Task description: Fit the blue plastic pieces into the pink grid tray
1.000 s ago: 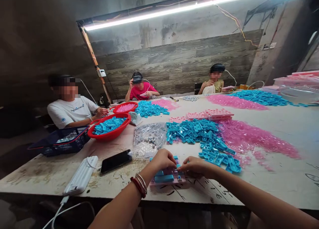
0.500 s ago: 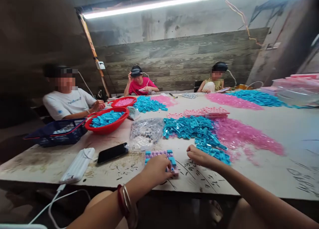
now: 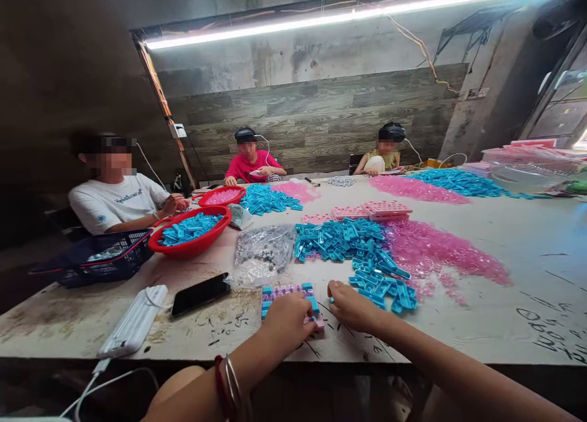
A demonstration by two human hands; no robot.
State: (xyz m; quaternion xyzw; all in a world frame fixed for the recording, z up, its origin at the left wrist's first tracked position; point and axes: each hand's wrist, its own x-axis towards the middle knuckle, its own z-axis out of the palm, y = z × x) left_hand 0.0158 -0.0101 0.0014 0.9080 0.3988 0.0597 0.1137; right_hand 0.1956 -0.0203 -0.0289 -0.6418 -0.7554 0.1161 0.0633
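A small pink tray (image 3: 277, 292), fitted with blue and clear pinkish pieces, lies near the table's front edge. My left hand (image 3: 288, 317) rests over it, fingers bent down around its right part, and hides much of it. Just to the right, my right hand (image 3: 351, 304) is closed in a pinch, apart from the tray. A bit of blue shows at its fingertips; what it is exactly is too small to tell. Close beyond that hand spreads a heap of blue plastic pieces (image 3: 342, 241), with pink translucent pieces (image 3: 444, 248) to its right.
A clear bag of small parts (image 3: 263, 251), a black phone (image 3: 200, 295) and a white power bank (image 3: 134, 321) lie leftward. Farther off are a red basin (image 3: 220, 231), a navy basket (image 3: 98, 263) and stacked pink trays (image 3: 387, 210). Several people sit around the table.
My right hand has moved left, nearer the tray. My left hand stays on the tray. The view has shifted slightly; the person in pink has lowered a hand from the head.
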